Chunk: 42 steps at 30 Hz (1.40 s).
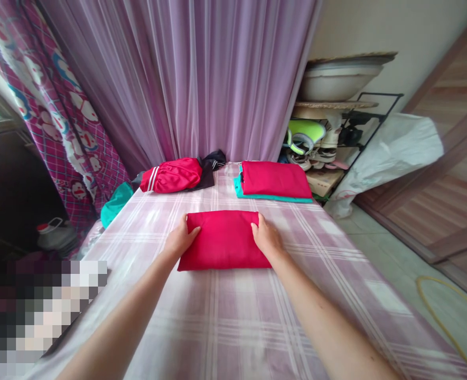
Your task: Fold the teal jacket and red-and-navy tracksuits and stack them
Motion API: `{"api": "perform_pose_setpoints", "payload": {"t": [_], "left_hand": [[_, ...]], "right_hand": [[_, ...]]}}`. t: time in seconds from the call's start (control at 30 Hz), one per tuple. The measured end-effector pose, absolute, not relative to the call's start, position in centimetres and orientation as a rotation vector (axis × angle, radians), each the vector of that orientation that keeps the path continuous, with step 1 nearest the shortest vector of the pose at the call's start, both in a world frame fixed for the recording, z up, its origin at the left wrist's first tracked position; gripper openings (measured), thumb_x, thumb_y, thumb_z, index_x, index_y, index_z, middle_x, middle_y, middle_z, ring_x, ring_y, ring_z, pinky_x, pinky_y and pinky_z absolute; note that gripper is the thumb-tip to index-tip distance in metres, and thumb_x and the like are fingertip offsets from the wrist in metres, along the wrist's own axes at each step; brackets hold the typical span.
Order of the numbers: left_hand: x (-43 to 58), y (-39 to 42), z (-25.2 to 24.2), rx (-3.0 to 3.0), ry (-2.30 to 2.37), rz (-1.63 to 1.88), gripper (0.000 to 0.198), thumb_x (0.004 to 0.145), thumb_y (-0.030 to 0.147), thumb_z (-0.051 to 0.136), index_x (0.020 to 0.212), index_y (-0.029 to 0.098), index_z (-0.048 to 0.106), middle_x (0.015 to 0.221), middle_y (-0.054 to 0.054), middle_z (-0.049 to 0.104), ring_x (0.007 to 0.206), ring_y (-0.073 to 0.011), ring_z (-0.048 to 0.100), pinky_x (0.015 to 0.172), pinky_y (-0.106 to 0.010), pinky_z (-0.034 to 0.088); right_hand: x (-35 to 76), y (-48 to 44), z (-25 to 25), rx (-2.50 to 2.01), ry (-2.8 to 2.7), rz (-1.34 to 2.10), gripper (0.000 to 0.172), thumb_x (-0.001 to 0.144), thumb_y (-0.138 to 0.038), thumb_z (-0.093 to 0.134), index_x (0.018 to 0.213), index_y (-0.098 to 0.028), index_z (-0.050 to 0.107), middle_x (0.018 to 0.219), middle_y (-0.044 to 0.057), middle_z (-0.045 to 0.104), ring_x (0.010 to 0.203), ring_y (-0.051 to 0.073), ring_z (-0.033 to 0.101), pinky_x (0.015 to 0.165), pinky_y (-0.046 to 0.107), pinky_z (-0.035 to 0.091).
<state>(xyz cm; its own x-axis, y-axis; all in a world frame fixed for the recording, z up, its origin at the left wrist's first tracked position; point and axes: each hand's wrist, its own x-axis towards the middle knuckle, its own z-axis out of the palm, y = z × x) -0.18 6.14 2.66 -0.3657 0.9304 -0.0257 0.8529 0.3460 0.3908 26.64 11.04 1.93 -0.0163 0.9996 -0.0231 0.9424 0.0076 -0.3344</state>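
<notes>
A folded red garment (223,241) lies flat on the pink-and-white plaid bedsheet (225,327), squarely in front of me. My left hand (181,237) grips its left edge, with the fingers lying over the top. My right hand (267,236) holds the right edge the same way. Further back, a folded red garment sits on a teal one in a stack (273,180). Red track pants with white stripes (173,175) lie bunched on a black garment (210,166). A teal cloth (117,205) hangs at the sheet's far left edge.
A sheer lilac curtain (178,74) hangs behind the bed, with a patterned pink curtain (59,116) to the left. On the right stand a shoe rack (316,142) topped by a white basin (338,82), and a white plastic sack (388,158). A plastic jug (55,236) stands on the floor at left.
</notes>
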Motion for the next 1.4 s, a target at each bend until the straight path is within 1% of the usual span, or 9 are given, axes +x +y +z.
{"api": "perform_pose_setpoints", "payload": {"t": [0.13,0.27,0.37,0.5,0.77,0.93,1.13,1.27,1.4], "left_hand": [[1.5,6.8,4.9,1.882,2.476,0.463,0.062,0.093,0.041,0.048,0.149,0.014,0.04,0.152,-0.022,0.044,0.136,-0.0352,0.048,0.106,-0.049,0.042],[5.9,8.3,4.8,2.075,2.414,0.442,0.048,0.099,0.036,0.035,0.14,0.022,0.055,0.157,-0.01,0.041,0.147,-0.0319,0.031,0.119,-0.058,0.022],[8.1,8.9,2.8,1.986,2.376,0.382,0.049,0.1,0.037,0.032,0.142,0.025,0.054,0.154,-0.008,0.046,0.146,-0.03,0.034,0.12,-0.059,0.017],[7.9,8.7,0.7,2.009,2.377,0.43,0.05,0.1,0.041,0.032,0.143,0.025,0.053,0.152,-0.006,0.049,0.145,-0.0279,0.036,0.122,-0.057,0.017],[5.6,7.4,0.2,2.045,2.371,0.484,0.05,0.1,0.04,0.034,0.144,0.022,0.051,0.154,-0.007,0.047,0.145,-0.0267,0.036,0.121,-0.049,0.025],[3.4,6.5,-2.0,1.927,2.353,0.603,0.053,0.1,0.041,0.034,0.147,0.022,0.046,0.157,-0.009,0.041,0.148,-0.0286,0.031,0.118,-0.052,0.03],[1.2,5.7,-3.8,1.912,2.309,0.702,0.051,0.1,0.035,0.034,0.147,0.021,0.047,0.156,-0.01,0.043,0.145,-0.0269,0.038,0.116,-0.048,0.034],[1.2,5.4,-3.6,1.895,2.31,0.712,0.05,0.1,0.032,0.033,0.146,0.019,0.048,0.156,-0.012,0.042,0.145,-0.0264,0.037,0.116,-0.049,0.035],[1.3,5.5,-3.3,1.872,2.289,0.718,0.051,0.1,0.032,0.031,0.147,0.017,0.046,0.157,-0.012,0.04,0.146,-0.0277,0.036,0.116,-0.051,0.034]], "right_hand": [[25.5,11.3,4.6,-1.811,-2.053,0.123,0.057,0.096,-0.027,0.043,0.151,-0.012,0.038,0.138,0.022,0.056,0.121,0.031,0.058,0.095,0.043,0.046],[21.7,11.8,5.0,-1.5,-2.126,0.055,0.052,0.099,-0.028,0.035,0.15,-0.019,0.042,0.156,0.013,0.042,0.143,0.026,0.036,0.114,0.048,0.029],[19.6,11.6,2.7,-1.618,-2.228,0.224,0.05,0.101,-0.035,0.033,0.148,-0.022,0.047,0.153,0.01,0.047,0.143,0.028,0.035,0.118,0.056,0.018],[19.3,11.2,0.3,-1.742,-2.238,0.279,0.052,0.101,-0.04,0.031,0.147,-0.023,0.049,0.155,0.009,0.044,0.145,0.029,0.032,0.119,0.057,0.011],[21.1,11.0,-0.2,-1.791,-2.197,0.243,0.055,0.102,-0.046,0.028,0.148,-0.023,0.047,0.158,0.011,0.04,0.148,0.027,0.026,0.118,0.056,0.015],[21.7,10.7,-0.4,-1.782,-2.206,0.234,0.055,0.102,-0.045,0.029,0.149,-0.021,0.045,0.158,0.012,0.038,0.149,0.027,0.024,0.118,0.056,0.018],[22.7,10.2,-0.8,-1.831,-2.167,0.253,0.057,0.101,-0.047,0.032,0.151,-0.021,0.043,0.161,0.01,0.034,0.149,0.031,0.023,0.117,0.05,0.023],[24.3,9.2,-1.6,-1.875,-2.128,0.236,0.055,0.102,-0.041,0.031,0.152,-0.022,0.04,0.163,0.01,0.028,0.147,0.026,0.029,0.114,0.046,0.029],[26.0,8.0,-2.2,-1.91,-2.121,0.193,0.052,0.102,-0.037,0.032,0.152,-0.026,0.041,0.16,0.006,0.036,0.142,0.024,0.037,0.115,0.049,0.026]]}}
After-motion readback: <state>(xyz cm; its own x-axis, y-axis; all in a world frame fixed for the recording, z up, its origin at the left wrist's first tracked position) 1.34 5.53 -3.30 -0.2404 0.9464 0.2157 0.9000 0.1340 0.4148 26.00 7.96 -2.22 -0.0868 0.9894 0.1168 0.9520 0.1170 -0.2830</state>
